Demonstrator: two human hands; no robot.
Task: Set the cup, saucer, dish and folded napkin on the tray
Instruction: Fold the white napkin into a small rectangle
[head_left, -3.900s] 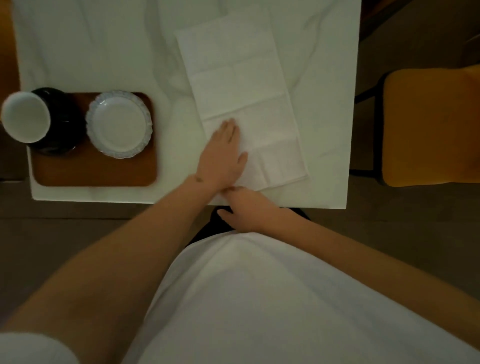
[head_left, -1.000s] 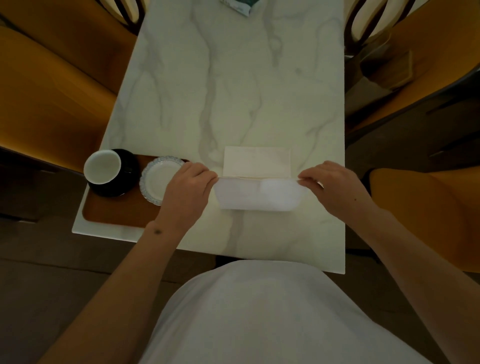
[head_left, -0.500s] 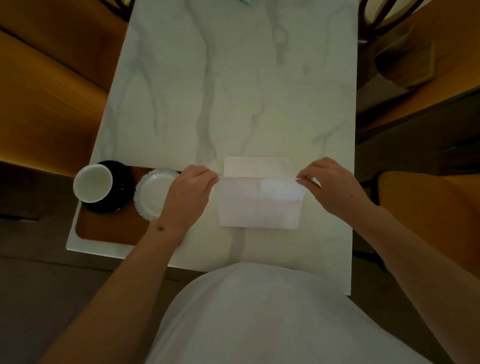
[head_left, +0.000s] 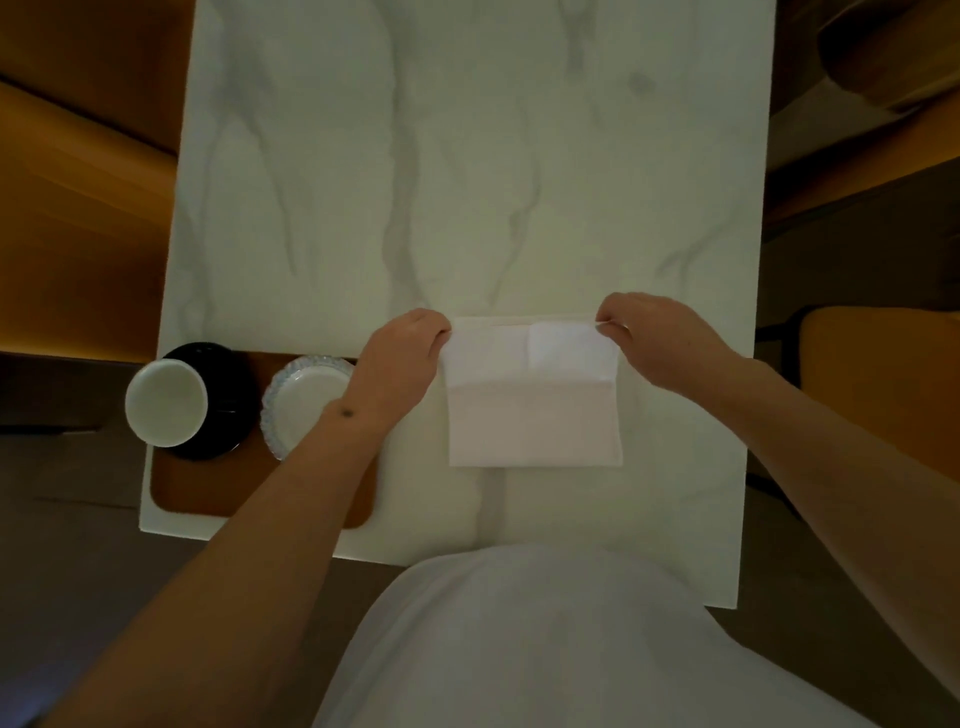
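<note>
A white paper napkin (head_left: 535, 415) lies partly folded on the marble table (head_left: 467, 182) in front of me. My left hand (head_left: 402, 358) pinches its upper left corner and my right hand (head_left: 657, 338) pinches its upper right corner. At the table's near left corner sits a brown tray (head_left: 208, 493). On it stands a white cup (head_left: 166, 404) on a black saucer (head_left: 234, 384), with a white scalloped dish (head_left: 306, 400) beside them. My left forearm crosses over the tray's right part and hides the dish's edge.
Orange seats flank the table: a bench at the left (head_left: 78, 234) and a chair at the right (head_left: 883, 389). The table's near edge runs just before my white shirt (head_left: 545, 649).
Over the last second both hands drew the napkin's lifted edge away from me, so the fold now lies longer toward me. Earlier the napkin was a long open strip.
</note>
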